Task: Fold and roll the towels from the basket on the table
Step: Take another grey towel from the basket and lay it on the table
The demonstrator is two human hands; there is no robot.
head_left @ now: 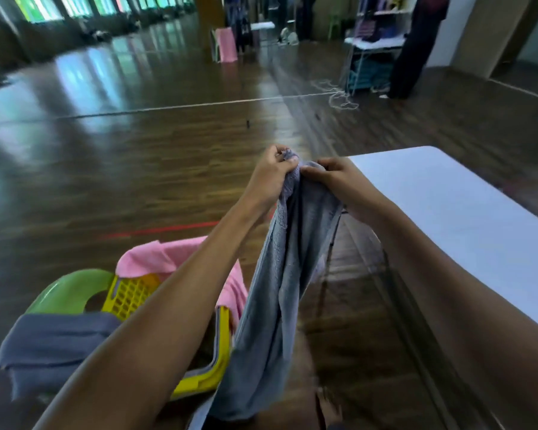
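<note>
A grey-blue towel (280, 290) hangs in the air between the basket and the table, bunched at its top edge. My left hand (269, 175) pinches the top corner of it, and my right hand (333, 178) grips the same top edge right beside it. The yellow basket (128, 297) stands low at the left, with a pink towel (156, 259) lying in it and another grey-blue towel (53, 346) draped over its near rim. The white table (466, 212) is at the right, its near left corner just behind my right hand.
A green plastic chair (69, 290) sits behind the basket. Dark glossy wood floor spreads ahead. Far back right, a person in dark clothes (416, 48) stands at a rack and table with stacked cloth; a pink cloth hangs on a chair (226, 45) in the distance.
</note>
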